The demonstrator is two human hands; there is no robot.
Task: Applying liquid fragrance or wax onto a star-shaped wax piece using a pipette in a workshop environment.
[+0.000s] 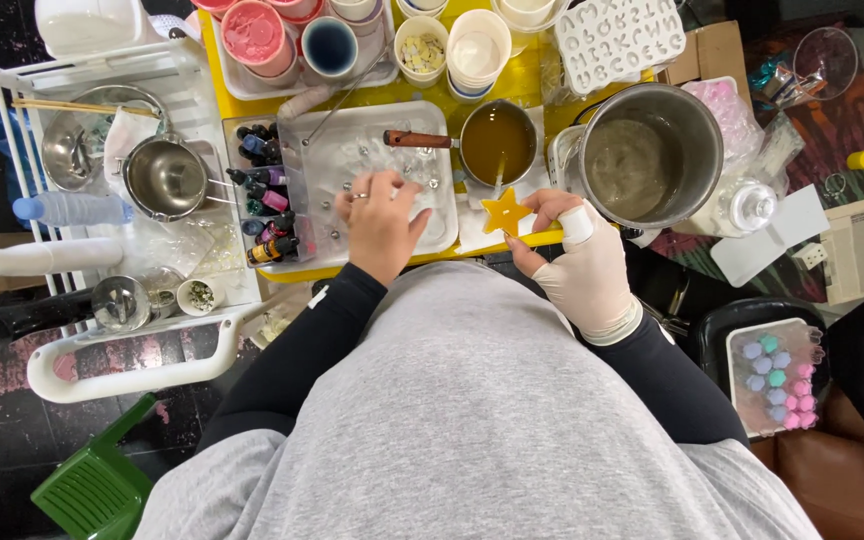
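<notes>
My right hand point(582, 260), in a white glove, pinches a yellow star-shaped piece point(505, 212) at the front edge of the yellow table point(537, 80). My bare left hand point(382, 222), with a ring on one finger, rests on a clear plastic mould tray point(352, 150) and seems to hold a small item I cannot make out. Just beyond the star stands a small saucepan point(497, 143) of amber liquid with a brown handle.
A large steel pot point(649, 155) stands right of the saucepan. Small dye bottles point(264, 205) sit left of the tray. Cups of colour point(255, 35), a white letter mould point(617, 40), a rack with steel bowls point(165, 178) and a green stool point(92, 490) surround me.
</notes>
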